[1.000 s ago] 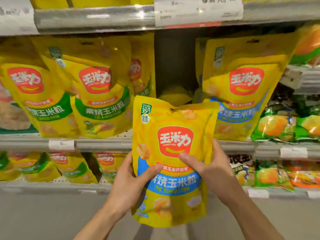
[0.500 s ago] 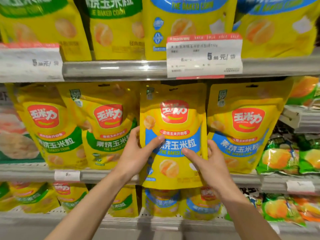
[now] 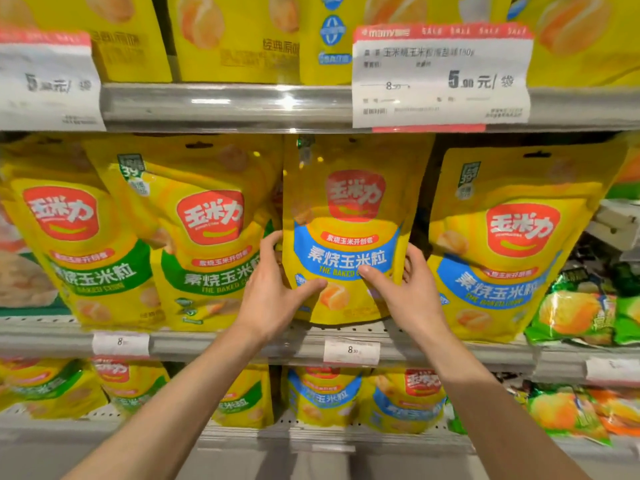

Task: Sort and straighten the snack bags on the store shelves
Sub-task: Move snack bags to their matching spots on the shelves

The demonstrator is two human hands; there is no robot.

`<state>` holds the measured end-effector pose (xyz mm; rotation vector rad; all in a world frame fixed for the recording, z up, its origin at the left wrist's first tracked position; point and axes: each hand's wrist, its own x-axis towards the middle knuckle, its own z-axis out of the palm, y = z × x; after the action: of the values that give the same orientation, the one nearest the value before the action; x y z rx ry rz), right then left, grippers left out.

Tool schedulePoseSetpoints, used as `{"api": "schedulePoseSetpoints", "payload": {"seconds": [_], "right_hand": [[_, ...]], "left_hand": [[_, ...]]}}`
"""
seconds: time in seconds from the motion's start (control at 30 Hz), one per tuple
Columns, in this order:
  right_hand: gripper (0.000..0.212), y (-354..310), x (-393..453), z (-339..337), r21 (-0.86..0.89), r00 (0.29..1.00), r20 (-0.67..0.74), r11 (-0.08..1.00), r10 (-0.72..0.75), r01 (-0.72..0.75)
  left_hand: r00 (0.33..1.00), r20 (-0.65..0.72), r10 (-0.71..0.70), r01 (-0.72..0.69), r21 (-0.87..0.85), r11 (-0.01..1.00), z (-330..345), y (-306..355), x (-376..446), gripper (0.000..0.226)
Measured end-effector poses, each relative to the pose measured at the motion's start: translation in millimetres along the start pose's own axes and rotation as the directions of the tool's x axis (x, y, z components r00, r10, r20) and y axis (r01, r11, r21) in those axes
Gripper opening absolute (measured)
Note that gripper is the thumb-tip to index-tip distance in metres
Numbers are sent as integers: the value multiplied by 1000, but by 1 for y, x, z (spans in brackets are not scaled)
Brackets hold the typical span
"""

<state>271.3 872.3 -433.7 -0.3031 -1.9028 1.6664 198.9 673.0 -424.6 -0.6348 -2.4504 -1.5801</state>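
A yellow baked-corn bag with a blue band (image 3: pixel 346 233) stands upright on the middle shelf (image 3: pixel 242 344), in the gap between a green-band bag (image 3: pixel 207 244) on its left and another blue-band bag (image 3: pixel 512 251) on its right. My left hand (image 3: pixel 273 292) grips its lower left edge, thumb across the front. My right hand (image 3: pixel 405 289) grips its lower right edge, thumb on the front and fingers behind. The bag's top is in shadow under the shelf above.
A second green-band bag (image 3: pixel 69 244) stands at far left. Green and orange snack bags (image 3: pixel 581 317) lie at the right. More yellow bags fill the upper shelf (image 3: pixel 225 32) and lower shelf (image 3: pixel 325 400). A large price tag (image 3: pixel 440 77) hangs overhead.
Both hands have lifted the blue-band bag from in front of the lower shelf up and back into the gap on the middle shelf. The view has moved closer and higher.
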Motion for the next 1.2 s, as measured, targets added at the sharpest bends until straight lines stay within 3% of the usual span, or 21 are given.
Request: {"api": "schedulePoseSetpoints", "payload": {"seconds": [0.13, 0.33, 0.63, 0.87, 1.03, 1.13, 1.2], "right_hand": [[70, 17, -13, -3, -145, 1000, 4, 989, -13, 13], [74, 19, -35, -10, -198, 1000, 8, 980, -18, 19], [107, 10, -40, -10, -311, 1000, -12, 950, 3, -6], [85, -6, -62, -15, -427, 991, -87, 903, -98, 52], [64, -14, -84, -41, -533, 946, -206, 840, -250, 106], [56, -21, -88, -76, -544, 908, -312, 836, -279, 70], [56, -23, -86, -104, -550, 904, -348, 835, -248, 18]], "left_hand": [[1000, 6, -7, 7, 44, 999, 3, -15, -9, 94], [999, -13, 53, -52, 63, 997, 7, -19, -28, 88], [999, 39, 18, -20, 59, 998, 4, -17, -34, 98], [1000, -7, 8, -7, 65, 998, -4, -1, -54, 90], [960, -182, 213, -174, 206, 963, -2, 11, -83, 54], [949, -92, 300, -277, 207, 938, 21, 30, -98, 36], [953, 21, 303, -302, 179, 936, 43, 44, -100, 36]]}}
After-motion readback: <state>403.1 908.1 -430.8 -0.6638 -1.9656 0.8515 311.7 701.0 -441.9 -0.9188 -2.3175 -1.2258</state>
